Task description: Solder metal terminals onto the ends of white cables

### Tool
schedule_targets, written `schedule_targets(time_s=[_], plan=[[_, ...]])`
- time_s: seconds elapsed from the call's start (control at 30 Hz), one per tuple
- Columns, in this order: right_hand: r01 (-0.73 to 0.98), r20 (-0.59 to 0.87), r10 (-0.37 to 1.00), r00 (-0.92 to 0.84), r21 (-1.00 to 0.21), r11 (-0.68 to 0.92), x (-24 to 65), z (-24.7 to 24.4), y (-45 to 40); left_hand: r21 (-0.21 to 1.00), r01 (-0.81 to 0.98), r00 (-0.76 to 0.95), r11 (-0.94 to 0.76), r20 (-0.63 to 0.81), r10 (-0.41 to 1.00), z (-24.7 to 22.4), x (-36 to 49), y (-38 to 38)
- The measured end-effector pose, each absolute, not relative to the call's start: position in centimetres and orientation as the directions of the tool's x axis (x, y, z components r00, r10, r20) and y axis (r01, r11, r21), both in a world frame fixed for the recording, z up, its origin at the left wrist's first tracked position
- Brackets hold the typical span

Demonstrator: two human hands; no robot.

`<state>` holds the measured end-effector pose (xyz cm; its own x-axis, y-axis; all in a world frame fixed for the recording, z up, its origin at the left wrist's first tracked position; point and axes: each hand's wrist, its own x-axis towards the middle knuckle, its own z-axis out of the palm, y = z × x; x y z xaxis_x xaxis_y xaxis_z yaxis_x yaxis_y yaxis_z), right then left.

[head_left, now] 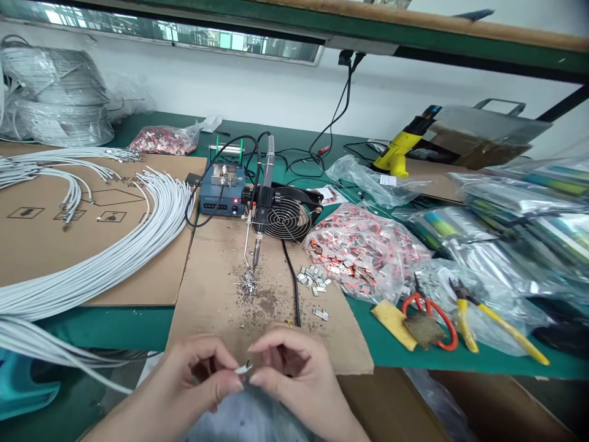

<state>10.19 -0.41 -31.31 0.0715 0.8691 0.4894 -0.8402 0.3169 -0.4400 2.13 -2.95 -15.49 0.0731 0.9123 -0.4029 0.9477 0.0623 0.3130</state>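
My left hand (202,374) pinches the end of a white cable (243,369) between thumb and fingertips, low in the middle of the view. A small dark wire tip sticks up from that end. Beside it my right hand (289,368) curls with thumb and forefinger close to the wire tip; whether it grips anything is too small to tell. Beyond both hands a soldering iron (263,202) points down in its holder over a heap of solder bits (248,283) on cardboard (207,294). Small metal connectors (313,279) lie to the right.
White cables (156,245) lie bundled at left. A blue soldering station (222,191) and black fan (289,215) stand behind. At right are a bag of connectors (363,248), red-handled scissors (448,325), yellow-handled cutters (510,331) and a yellow heat gun (398,147).
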Motion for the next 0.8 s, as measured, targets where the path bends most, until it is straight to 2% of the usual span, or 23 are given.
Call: schedule_targets(time_s=[0.1,0.17,0.23,0.3,0.47,0.57,0.63,0.7,0.77,0.8], plan=[[-0.641,0.555,0.831,0.036,-0.625,0.445,12.2,-31.1,-0.4,0.067,0.988,0.151,-0.138,-0.249,0.957,-15.3,2.7,-3.1],[-0.545,0.588,0.809,0.011,-0.675,0.498,12.8,-30.8,-0.4,0.015,0.980,0.195,-0.198,-0.249,0.949,-15.3,2.8,-3.2],[-0.514,0.610,0.792,0.016,-0.674,0.530,12.9,-30.6,-0.4,0.022,0.974,0.224,-0.227,-0.281,0.933,-15.3,2.9,-3.2],[-0.554,0.604,0.793,0.078,-0.635,0.538,12.3,-30.5,-0.4,0.080,0.982,0.186,-0.171,-0.272,0.944,-15.5,3.0,-3.3],[-0.811,0.433,0.855,0.287,-0.365,0.458,9.9,-29.6,-0.9,0.433,0.881,-0.052,0.192,-0.315,0.948,-16.5,3.4,-3.3],[-0.806,0.418,0.842,0.342,-0.330,0.491,9.4,-29.4,-1.2,0.484,0.852,-0.024,0.199,-0.345,0.938,-16.7,3.0,-3.1],[-0.759,0.491,0.812,0.314,-0.384,0.526,10.3,-30.0,-1.0,0.444,0.889,0.038,0.110,-0.311,0.950,-16.4,2.5,-3.0],[-0.683,0.537,0.806,0.248,-0.493,0.539,12.2,-31.3,-0.4,0.400,0.916,0.060,0.031,-0.213,0.975,-15.6,1.9,-2.9],[-0.527,0.482,0.846,0.228,-0.669,0.524,14.8,-33.2,1.0,0.416,0.908,0.028,0.042,-0.160,0.987,-14.6,1.3,-3.0],[-0.371,0.461,0.846,0.270,-0.761,0.533,16.1,-34.2,2.0,0.452,0.889,0.024,0.077,-0.213,0.977,-14.1,0.9,-3.0]])
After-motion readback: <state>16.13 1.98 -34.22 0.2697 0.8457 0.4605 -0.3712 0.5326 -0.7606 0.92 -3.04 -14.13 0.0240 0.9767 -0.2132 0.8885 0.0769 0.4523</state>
